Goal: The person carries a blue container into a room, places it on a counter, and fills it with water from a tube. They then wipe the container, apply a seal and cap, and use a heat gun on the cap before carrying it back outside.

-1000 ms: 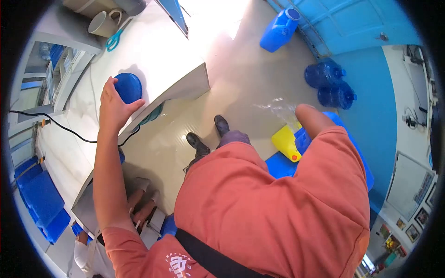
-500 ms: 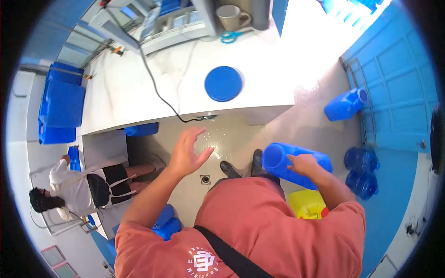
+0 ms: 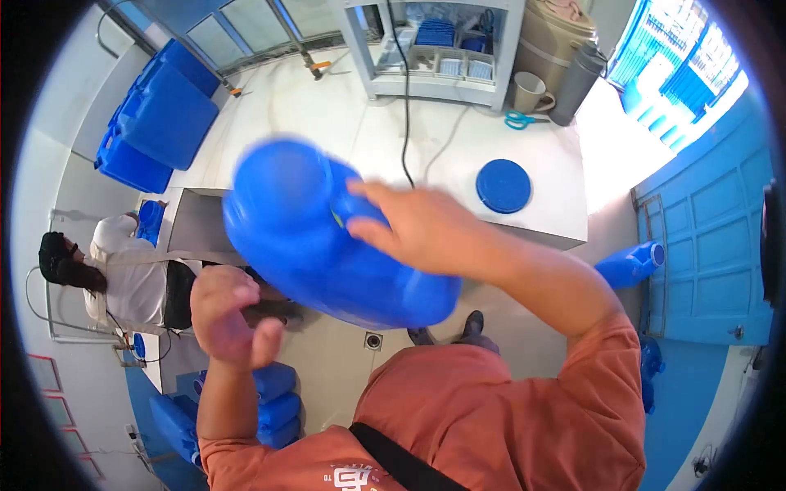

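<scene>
My right hand (image 3: 401, 225) is wrapped round the handle of a large blue jug (image 3: 327, 245), which hangs tilted in front of my body, its end blurred by motion. My left hand (image 3: 229, 315) is just left of the jug's lower side, with fingers curved and apart and nothing in it. Beyond the jug, a round blue lid (image 3: 503, 186) lies on the white counter (image 3: 377, 147).
Another person (image 3: 135, 262) stands at the left by a lower counter. Blue containers (image 3: 164, 114) stand at the back left, others (image 3: 278, 401) on the floor. A blue jug (image 3: 630, 266) is near the blue door (image 3: 704, 221). A mug (image 3: 530, 92) and scissors (image 3: 517, 120) are on the counter.
The blue jug has been lifted from my right side and swung up and left over the counter's edge in my right hand. My left hand has moved left and down. The view has shifted left.
</scene>
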